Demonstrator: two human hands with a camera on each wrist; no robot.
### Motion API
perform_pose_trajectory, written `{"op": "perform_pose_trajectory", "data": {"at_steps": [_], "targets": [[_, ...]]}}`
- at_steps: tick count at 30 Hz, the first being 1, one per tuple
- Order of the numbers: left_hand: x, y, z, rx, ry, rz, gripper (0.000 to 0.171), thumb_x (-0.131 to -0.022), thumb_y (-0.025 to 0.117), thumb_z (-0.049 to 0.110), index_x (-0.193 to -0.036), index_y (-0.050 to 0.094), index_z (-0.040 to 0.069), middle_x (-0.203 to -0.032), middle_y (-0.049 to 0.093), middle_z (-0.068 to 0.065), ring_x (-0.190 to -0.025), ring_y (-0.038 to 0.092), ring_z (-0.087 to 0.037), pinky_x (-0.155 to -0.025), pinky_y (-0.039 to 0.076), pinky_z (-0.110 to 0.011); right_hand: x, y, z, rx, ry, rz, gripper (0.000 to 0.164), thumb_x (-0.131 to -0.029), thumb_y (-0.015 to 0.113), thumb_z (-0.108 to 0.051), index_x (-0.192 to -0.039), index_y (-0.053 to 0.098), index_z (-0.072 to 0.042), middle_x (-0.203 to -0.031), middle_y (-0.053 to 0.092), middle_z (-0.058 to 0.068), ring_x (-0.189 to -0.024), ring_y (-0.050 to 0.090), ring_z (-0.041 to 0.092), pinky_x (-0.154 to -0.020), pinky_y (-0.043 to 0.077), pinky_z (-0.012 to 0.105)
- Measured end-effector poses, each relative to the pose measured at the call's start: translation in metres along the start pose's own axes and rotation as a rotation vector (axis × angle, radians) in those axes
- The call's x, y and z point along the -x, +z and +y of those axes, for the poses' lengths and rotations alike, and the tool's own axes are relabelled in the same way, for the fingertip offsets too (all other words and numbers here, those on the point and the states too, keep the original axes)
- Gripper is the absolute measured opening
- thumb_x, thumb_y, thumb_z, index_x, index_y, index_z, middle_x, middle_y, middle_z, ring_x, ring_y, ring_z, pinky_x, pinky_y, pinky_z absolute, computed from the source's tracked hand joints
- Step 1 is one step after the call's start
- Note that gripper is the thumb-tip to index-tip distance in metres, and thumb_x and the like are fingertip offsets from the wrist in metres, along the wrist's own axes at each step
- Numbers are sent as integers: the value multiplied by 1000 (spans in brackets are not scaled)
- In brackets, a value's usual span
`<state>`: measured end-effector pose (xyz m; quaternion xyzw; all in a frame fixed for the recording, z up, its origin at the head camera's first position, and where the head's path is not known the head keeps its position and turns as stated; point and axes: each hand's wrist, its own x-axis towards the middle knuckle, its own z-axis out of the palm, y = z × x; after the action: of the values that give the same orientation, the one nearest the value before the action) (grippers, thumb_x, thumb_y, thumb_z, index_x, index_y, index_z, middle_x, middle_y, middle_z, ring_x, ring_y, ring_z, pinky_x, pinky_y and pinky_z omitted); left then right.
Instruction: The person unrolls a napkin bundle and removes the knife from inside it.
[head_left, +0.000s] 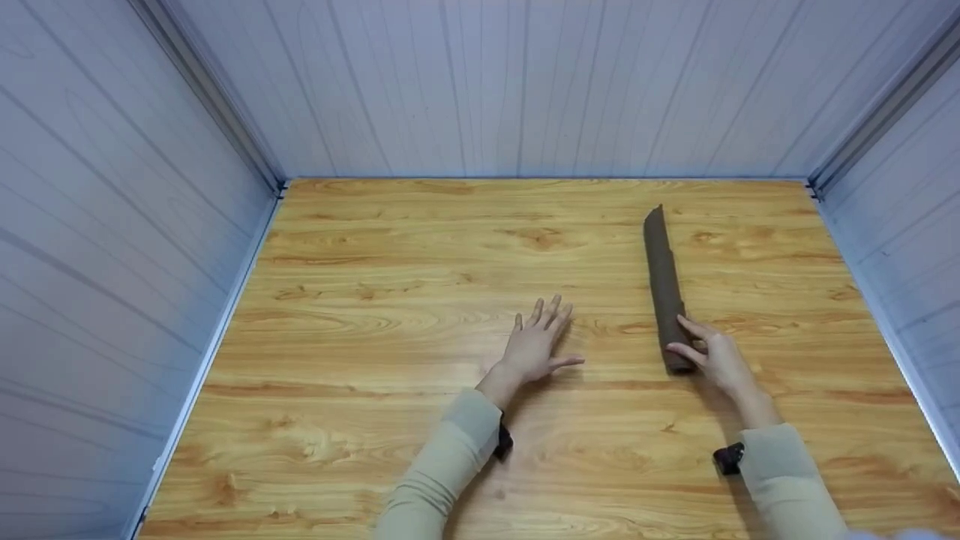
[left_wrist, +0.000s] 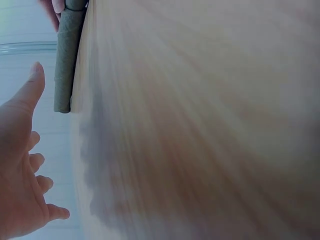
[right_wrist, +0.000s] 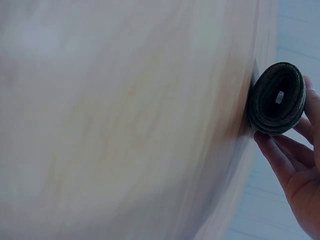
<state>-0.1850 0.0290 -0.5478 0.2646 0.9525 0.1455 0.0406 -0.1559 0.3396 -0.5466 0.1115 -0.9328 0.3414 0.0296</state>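
I had the right grip (head_left: 724,364), a bare hand, bent around the near end of a dark grey-brown, matt, cloth-like sheet rolled into a long narrow tube (head_left: 664,289). The thumb lay across the top of the tube close to its nearest rim, and a fingertip touched its right edge slightly farther up, so the grip was only as wide as the roll it held. From that end the tube ran away from me along the bench (head_left: 300,330), a yellow-brown wood-grain surface, its far end angled a little to the left and uneven where the layers ended. My right wrist view caught the tube end-on: layers wound around a hollow, slightly flattened core, with fingers on both sides of it. I could see the left grip (head_left: 534,349), also bare, to the left of the tube and well apart from it, fingers spread, thumb stretched toward the tube, holding nothing; whether it touched the bench I could not tell. Long beige sleeves (head_left: 787,472) covered both arms, a small black wrist camera (head_left: 727,459) sat at the right cuff, and pale grey panel walls with faint grain lines (head_left: 487,90) rose around the bench.
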Motion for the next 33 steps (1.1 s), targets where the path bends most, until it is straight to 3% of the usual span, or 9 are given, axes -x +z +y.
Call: {"op": "perform_pose_trajectory", "data": {"at_steps": [22,33], "targets": [[-19,14,24,3,32,-30,85,-77,46,65,-143,17,20,-148,11,-3,-133,12,-26,-99,22,-53,1,-3,9,8,-75,42,49,-81,64,-17,-123,49,5,-112,52,29,-86,59,38,-65,48,45],[-27,21,37,-2,57,-56,84,-78,43,65,-144,14,20,-148,10,-2,-133,11,-25,-99,22,-52,2,-6,9,-1,-33,8,52,-82,63,-20,-125,47,4,-108,56,28,-86,59,36,-62,48,39]]}}
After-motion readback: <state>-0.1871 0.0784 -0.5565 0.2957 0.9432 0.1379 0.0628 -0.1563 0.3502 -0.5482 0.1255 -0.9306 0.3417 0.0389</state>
